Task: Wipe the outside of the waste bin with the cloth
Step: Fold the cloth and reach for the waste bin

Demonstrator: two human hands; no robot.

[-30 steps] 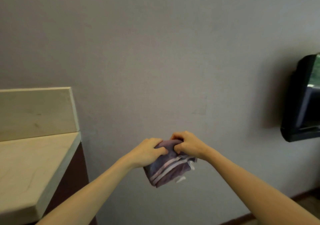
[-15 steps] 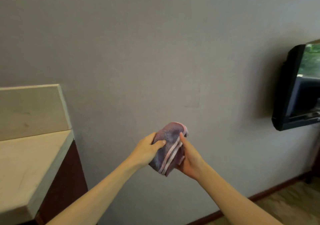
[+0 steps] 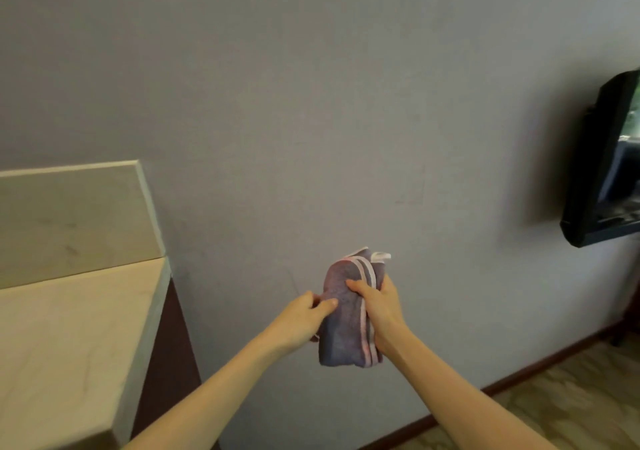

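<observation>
A folded purple-grey cloth (image 3: 346, 314) with pale pink stripes hangs upright in front of a grey wall, held at chest height. My right hand (image 3: 381, 307) grips its right side, thumb across the front. My left hand (image 3: 304, 318) pinches its left edge between thumb and fingers. No waste bin is in view.
A pale stone counter (image 3: 69, 342) with a raised backsplash and dark cabinet side stands at the left. A black wall-mounted screen (image 3: 602, 172) juts out at the right. A dark skirting board (image 3: 540, 363) meets a patterned floor (image 3: 554, 408) at the lower right.
The cloth has turned from a bunched bundle to a more upright fold. My right hand shifted from under it to its right side; the view swung slightly.
</observation>
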